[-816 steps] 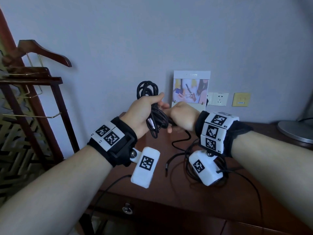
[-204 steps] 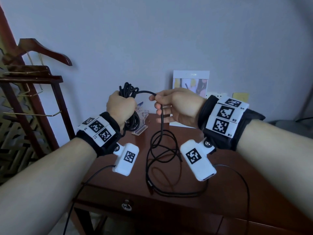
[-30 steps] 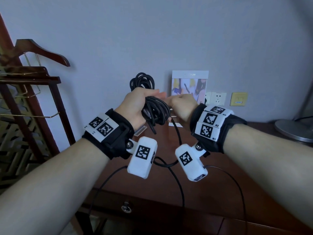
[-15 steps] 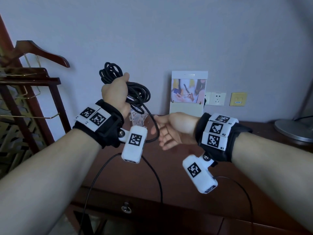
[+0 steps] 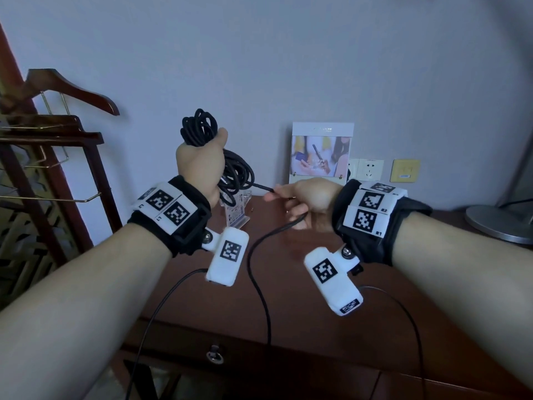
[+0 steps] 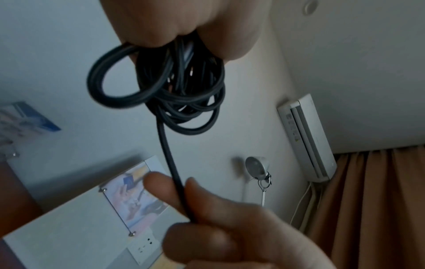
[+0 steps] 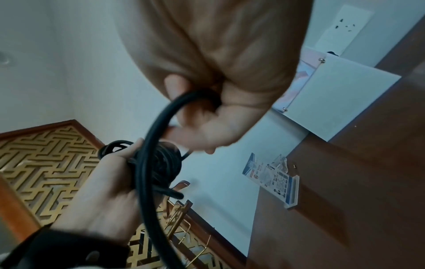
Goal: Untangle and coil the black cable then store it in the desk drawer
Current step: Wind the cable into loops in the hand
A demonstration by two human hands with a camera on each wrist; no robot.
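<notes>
My left hand [image 5: 201, 166] is raised above the desk's left end and grips the coiled black cable [image 5: 237, 174]; loops stick out above and below the fist. One free strand [image 5: 261, 186] runs right to my right hand [image 5: 291, 201], which pinches it. From there it hangs down past the desk's front edge. In the left wrist view the coil [image 6: 184, 91] hangs under my curled fingers and the strand [image 6: 171, 163] passes between the right hand's [image 6: 230, 227] fingertips. The right wrist view shows the cable [image 7: 149, 163] curving out of the right hand toward the left hand [image 7: 103, 191]. The drawer [image 5: 259, 368], with its ring pull [image 5: 215, 354], is closed.
A brown wooden desk [image 5: 302, 284] stands against the wall. On it are a picture stand [image 5: 321, 151], a small acrylic card holder [image 5: 236, 216] and a lamp base [image 5: 499, 223]. Wall sockets [image 5: 366, 170] are behind. A wooden valet stand with a hanger [image 5: 57, 134] is at the left.
Half a second ago my right hand was open, palm up, beside the coil; now it holds the trailing strand. The left hand with the coil has shifted slightly right.
</notes>
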